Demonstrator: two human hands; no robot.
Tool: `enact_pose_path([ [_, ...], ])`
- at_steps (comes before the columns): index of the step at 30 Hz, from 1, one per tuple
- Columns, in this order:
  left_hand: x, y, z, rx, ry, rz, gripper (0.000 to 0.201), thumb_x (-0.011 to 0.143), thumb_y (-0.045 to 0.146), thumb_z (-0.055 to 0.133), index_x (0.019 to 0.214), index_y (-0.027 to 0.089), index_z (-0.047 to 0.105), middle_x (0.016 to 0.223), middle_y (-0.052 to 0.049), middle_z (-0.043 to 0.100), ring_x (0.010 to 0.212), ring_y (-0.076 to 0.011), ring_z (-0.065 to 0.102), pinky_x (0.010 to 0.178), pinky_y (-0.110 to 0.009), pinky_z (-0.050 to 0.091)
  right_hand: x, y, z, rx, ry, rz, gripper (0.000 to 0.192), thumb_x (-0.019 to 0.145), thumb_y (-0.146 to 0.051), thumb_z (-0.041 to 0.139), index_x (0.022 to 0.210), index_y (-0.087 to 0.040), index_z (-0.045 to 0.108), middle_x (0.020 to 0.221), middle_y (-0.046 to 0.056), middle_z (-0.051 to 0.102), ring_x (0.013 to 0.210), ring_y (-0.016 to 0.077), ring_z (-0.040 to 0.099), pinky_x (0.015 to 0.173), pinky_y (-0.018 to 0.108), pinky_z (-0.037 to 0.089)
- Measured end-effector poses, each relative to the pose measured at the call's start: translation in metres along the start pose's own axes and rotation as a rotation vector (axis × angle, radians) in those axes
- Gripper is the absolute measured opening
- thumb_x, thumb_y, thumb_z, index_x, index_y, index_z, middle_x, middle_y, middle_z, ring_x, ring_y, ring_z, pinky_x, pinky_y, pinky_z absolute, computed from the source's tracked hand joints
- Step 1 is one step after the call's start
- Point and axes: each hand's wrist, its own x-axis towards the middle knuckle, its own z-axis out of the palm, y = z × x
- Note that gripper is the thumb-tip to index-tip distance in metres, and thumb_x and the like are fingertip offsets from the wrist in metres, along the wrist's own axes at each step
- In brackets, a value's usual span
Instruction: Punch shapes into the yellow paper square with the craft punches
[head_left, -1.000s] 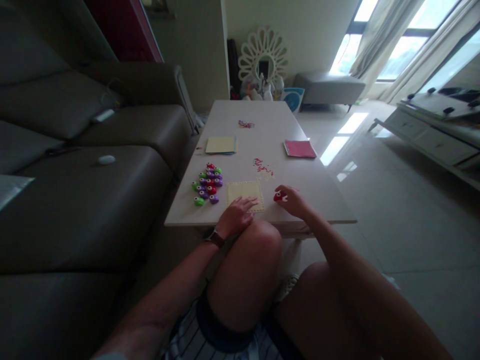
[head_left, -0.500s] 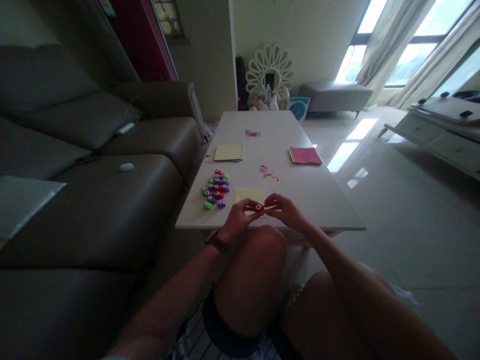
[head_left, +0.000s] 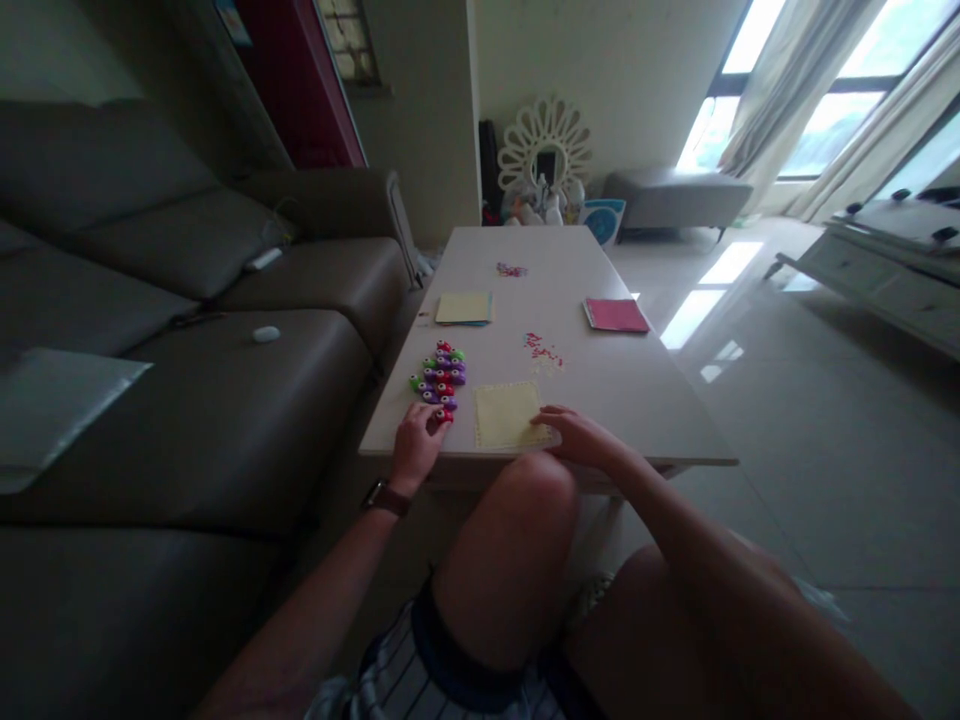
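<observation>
In the head view, my left hand [head_left: 417, 445] is at the front of a cluster of small craft punches. Its thumb and fingers grip a red craft punch [head_left: 444, 415] low at the tabletop. Purple, green and red punches [head_left: 442, 375] lie close behind it in uneven rows. My right hand [head_left: 574, 432] rests open, its fingers stretched over the right edge of a pale yellow sheet of paper [head_left: 507, 415]. A pattern of small marks runs along the sheet's edges.
Small red and pale paper bits [head_left: 543, 351] lie behind the sheet. A yellow paper stack [head_left: 463, 308] is at the left, a pink stack [head_left: 616, 315] at the right. More colourful bits [head_left: 511, 269] sit farther back. A sofa [head_left: 300, 360] flanks the table [head_left: 637, 400].
My left hand has carried the red punch from over the sheet leftward to the cluster. My right hand has lowered onto the sheet's right edge, and the sheet is now uncovered.
</observation>
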Motion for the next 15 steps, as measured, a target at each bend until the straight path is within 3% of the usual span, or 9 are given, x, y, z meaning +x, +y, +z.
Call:
enact_pose_path([
  [3, 0.0, 0.008, 0.0, 0.037, 0.064, -0.031, 0.032, 0.081, 0.018, 0.072, 0.111, 0.019, 0.063, 0.107, -0.008, 0.059, 0.095, -0.0232, 0.061, 0.085, -0.035, 0.052, 0.001, -0.009, -0.007, -0.062, -0.06, 0.015, 0.052, 0.077, -0.016, 0.071, 0.128, -0.022, 0.066, 0.131, 0.011, 0.065, 0.117, 0.0236, 0.062, 0.102, 0.035, 0.046],
  [6, -0.008, 0.016, 0.0, -0.015, 0.087, -0.067, 0.018, 0.083, 0.019, 0.067, 0.1, 0.019, 0.062, 0.098, -0.005, 0.058, 0.078, -0.018, 0.058, 0.077, -0.032, 0.05, -0.001, -0.019, -0.014, -0.154, -0.12, 0.007, 0.05, 0.078, -0.012, 0.068, 0.127, -0.025, 0.068, 0.127, 0.01, 0.066, 0.112, 0.0225, 0.063, 0.1, 0.035, 0.045],
  [10, -0.025, 0.025, 0.003, -0.204, 0.014, -0.192, 0.005, 0.084, 0.02, 0.059, 0.088, 0.019, 0.059, 0.08, -0.001, 0.059, 0.069, -0.0153, 0.054, 0.069, -0.027, 0.045, -0.007, -0.033, -0.021, -0.198, -0.137, -0.005, 0.038, 0.084, -0.011, 0.062, 0.118, -0.026, 0.072, 0.115, 0.008, 0.069, 0.106, 0.0206, 0.064, 0.094, 0.033, 0.045],
  [15, -0.036, 0.038, 0.001, -0.307, -0.106, -0.273, 0.005, 0.083, 0.025, 0.059, 0.083, 0.019, 0.058, 0.068, 0.002, 0.058, 0.063, -0.0146, 0.055, 0.063, -0.026, 0.043, -0.02, -0.043, -0.021, -0.177, -0.134, 0.08, 0.023, 0.088, -0.016, 0.06, 0.103, -0.025, 0.075, 0.105, 0.005, 0.072, 0.097, 0.018, 0.064, 0.087, 0.029, 0.045],
])
